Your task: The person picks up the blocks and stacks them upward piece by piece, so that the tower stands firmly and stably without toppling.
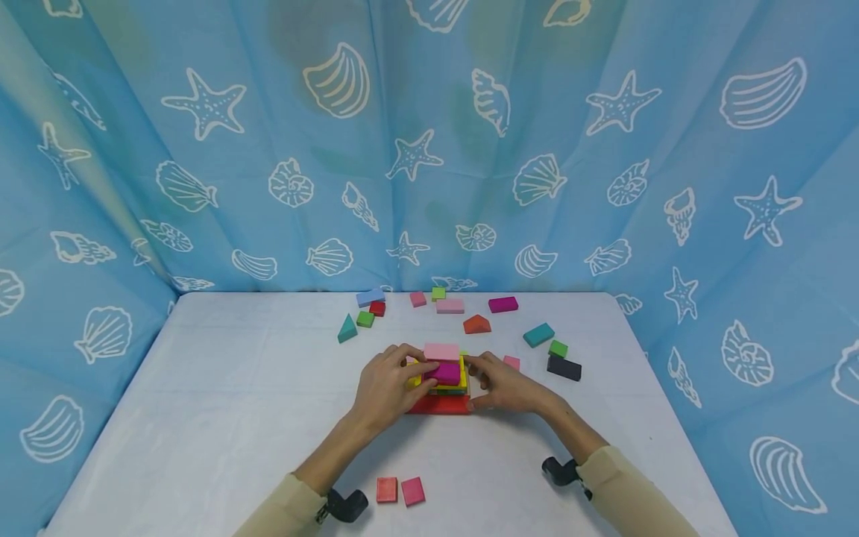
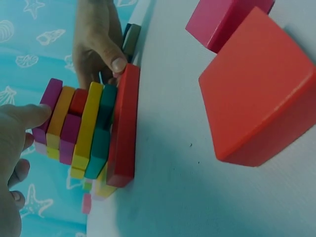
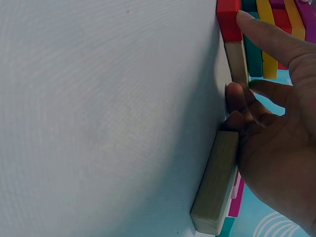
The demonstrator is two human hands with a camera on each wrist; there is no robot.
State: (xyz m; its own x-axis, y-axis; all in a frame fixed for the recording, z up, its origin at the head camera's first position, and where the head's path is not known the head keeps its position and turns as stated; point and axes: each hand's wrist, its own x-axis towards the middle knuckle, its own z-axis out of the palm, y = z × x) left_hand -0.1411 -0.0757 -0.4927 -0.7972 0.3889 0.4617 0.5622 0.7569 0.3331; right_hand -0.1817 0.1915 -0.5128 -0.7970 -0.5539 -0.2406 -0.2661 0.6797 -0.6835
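Aligning, I'd guess: my L hand [image 1: 389,379] pinches the purple block [image 1: 447,374] atop the stack [image 1: 456,388], mid-bench [image 1: 248,388]. Next move prob. calls for a gentle, level release. Block's long axis runs L–R, ends sideways, parallel w/ the red base block [image 1: 439,405]. R hand [image 1: 508,385], loosely spread, touches the stack's R side.

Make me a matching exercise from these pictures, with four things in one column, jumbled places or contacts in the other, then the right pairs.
1. Left hand
2. Right hand
3. Black block
4. Teal triangular block

A. Thumb touching the long red block
B. Leftmost loose block in the head view
C. Rightmost loose block in the head view
D. Fingers on the purple block

Pairs: 1-D, 2-A, 3-C, 4-B
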